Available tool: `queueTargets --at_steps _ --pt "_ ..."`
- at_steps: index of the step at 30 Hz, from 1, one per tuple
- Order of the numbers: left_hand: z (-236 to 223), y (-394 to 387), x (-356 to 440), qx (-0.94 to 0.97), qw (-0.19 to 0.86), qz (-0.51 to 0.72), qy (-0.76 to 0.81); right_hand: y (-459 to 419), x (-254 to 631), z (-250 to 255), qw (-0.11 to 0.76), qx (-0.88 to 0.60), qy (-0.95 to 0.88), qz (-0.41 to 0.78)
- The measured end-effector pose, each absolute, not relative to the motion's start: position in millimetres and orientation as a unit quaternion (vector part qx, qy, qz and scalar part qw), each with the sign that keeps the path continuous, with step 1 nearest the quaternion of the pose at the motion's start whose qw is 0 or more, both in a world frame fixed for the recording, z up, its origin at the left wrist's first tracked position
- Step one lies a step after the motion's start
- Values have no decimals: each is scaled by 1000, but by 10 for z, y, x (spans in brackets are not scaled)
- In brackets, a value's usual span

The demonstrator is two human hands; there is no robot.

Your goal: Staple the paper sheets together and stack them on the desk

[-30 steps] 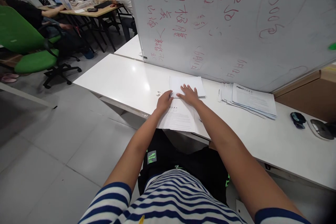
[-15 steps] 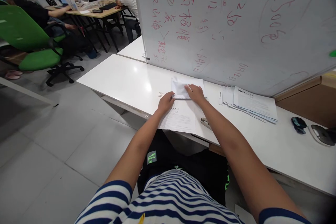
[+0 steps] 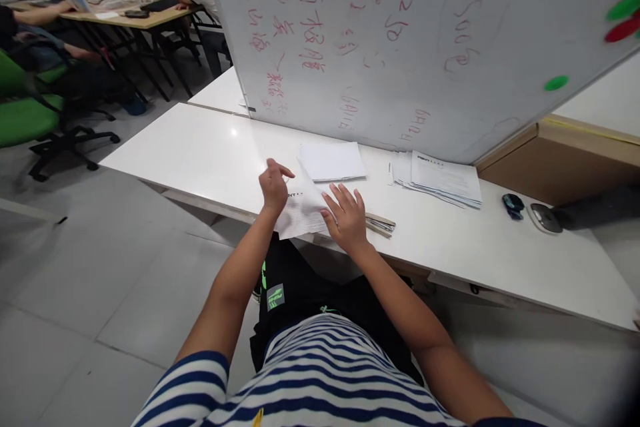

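A printed sheet of paper [image 3: 303, 215] lies at the front edge of the white desk, its right side bent up off the surface. My right hand [image 3: 347, 219] is open, with fingers spread at the raised right side of the sheet; its thumb and fingertips seem to touch the paper. My left hand [image 3: 273, 187] hovers at the sheet's left side, thumb stretched out and the other fingers loosely bent, with nothing seen in it. Just beyond the hands rests a blank white stack of paper [image 3: 334, 161]. A stapler [image 3: 381, 224] lies to the right of my right hand.
A stack of printed papers [image 3: 443, 178] sits farther right along the desk [image 3: 165, 147]. Beyond it are a dark small object [image 3: 513, 205], a computer mouse [image 3: 545, 218] and a cardboard box [image 3: 530, 153]. A whiteboard [image 3: 350, 47] stands behind. Other people sit at a table at left.
Both hands have left the white stack and come nearer to me, onto the printed sheet. The fingers have spread, and the sheet's right side is now raised. The view has turned to the right.
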State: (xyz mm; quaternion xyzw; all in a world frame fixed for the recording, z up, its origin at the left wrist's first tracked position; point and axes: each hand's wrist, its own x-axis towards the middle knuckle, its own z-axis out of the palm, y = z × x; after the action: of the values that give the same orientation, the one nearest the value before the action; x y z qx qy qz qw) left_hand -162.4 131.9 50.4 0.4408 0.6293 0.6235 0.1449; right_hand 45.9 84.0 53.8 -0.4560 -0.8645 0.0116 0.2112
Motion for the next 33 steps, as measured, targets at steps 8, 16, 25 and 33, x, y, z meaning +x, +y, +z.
queueTargets --at_steps 8,16,25,33 --pt "864 290 -1556 373 519 545 542 735 244 509 187 -367 -911 14" --pt "185 -269 -1781 163 504 583 616 1388 112 489 150 -359 -919 61" --pt "-190 -581 -1586 248 453 474 713 2577 222 153 28 -621 -769 149" --pt "-126 -507 -1527 320 414 437 732 2606 242 54 23 -627 -765 143"
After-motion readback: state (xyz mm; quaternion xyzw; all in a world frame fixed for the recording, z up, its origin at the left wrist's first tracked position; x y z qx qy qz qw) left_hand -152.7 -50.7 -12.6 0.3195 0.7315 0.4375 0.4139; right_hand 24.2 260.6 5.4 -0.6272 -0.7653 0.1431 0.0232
